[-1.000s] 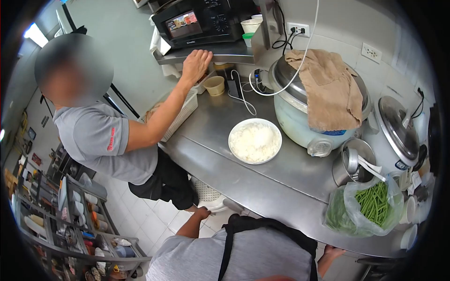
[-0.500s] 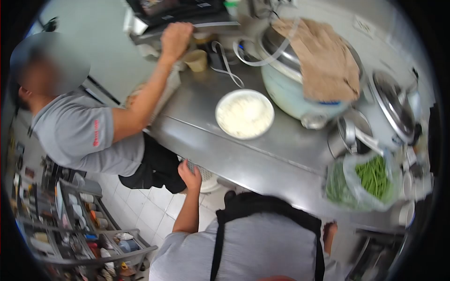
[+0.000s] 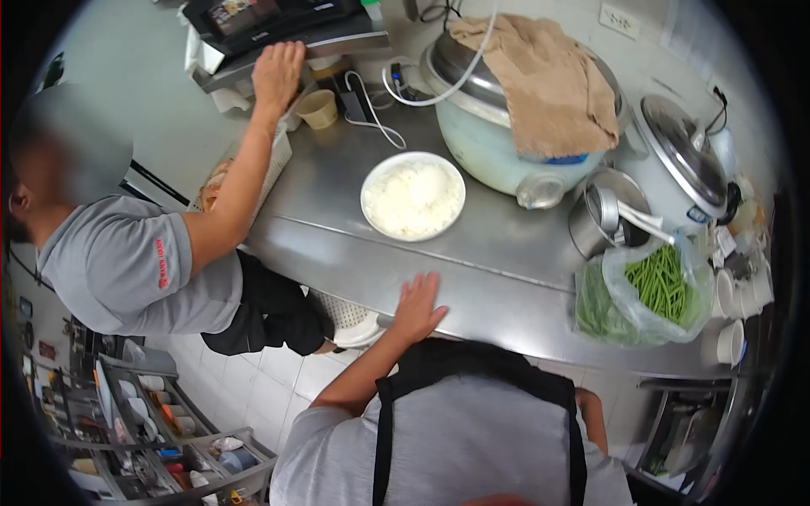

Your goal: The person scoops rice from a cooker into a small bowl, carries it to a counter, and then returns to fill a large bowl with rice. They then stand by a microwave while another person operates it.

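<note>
A white bowl of rice (image 3: 413, 196) stands on the steel counter (image 3: 506, 316). Below it, at the counter's front edge, my left hand (image 3: 418, 308) lies with its fingers spread and nothing in it. My right forearm shows at the right of my apron, but the hand itself is hidden. Behind the bowl is a large pale green cooker (image 3: 498, 156) with a brown cloth (image 3: 553, 93) draped over its lid. To the right, a clear plastic bag of green beans (image 3: 658, 282) sits near the counter edge.
A co-worker in a grey shirt (image 3: 126, 261) stands at the left, one hand (image 3: 278, 76) raised at a shelf edge beside a black appliance (image 3: 270, 21). A metal pot (image 3: 591, 228), a second cooker (image 3: 675, 169), white cups (image 3: 730, 341) and a beige cup (image 3: 317, 110) are on the counter.
My left hand has moved up and right from beside the counter onto its front edge. The view has shifted, so the counter items appear further left. The co-worker's hand remains at the shelf edge.
</note>
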`<act>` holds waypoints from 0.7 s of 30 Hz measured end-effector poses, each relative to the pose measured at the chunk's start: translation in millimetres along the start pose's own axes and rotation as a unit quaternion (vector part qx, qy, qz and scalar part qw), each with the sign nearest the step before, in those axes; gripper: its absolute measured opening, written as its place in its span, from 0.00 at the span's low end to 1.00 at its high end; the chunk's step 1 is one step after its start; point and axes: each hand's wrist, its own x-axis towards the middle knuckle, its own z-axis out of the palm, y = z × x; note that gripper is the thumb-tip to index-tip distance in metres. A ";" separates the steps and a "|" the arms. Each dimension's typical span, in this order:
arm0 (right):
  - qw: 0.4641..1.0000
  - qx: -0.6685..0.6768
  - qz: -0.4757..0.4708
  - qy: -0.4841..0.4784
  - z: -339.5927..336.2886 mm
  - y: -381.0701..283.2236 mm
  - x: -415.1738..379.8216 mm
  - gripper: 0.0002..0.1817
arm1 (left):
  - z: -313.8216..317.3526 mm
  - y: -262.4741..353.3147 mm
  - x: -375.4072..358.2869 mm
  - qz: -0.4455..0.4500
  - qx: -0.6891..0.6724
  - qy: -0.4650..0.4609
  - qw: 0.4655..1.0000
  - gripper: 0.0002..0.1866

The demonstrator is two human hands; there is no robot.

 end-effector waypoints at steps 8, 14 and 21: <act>0.986 -0.073 -0.145 -0.025 -41.8 -47.9 -94.4 0.20 | -33.7 -118.1 -102.1 -0.538 0.098 0.109 0.830 0.41; 0.840 -0.017 -0.529 0.121 -75.6 -136.7 -91.8 0.29 | -28.3 -124.1 -130.5 -0.564 0.005 0.064 0.823 0.40; 0.810 0.289 -0.498 -0.114 -86.9 -281.0 -70.7 0.27 | 65.0 -194.2 -178.9 -0.441 -0.052 -0.014 0.896 0.37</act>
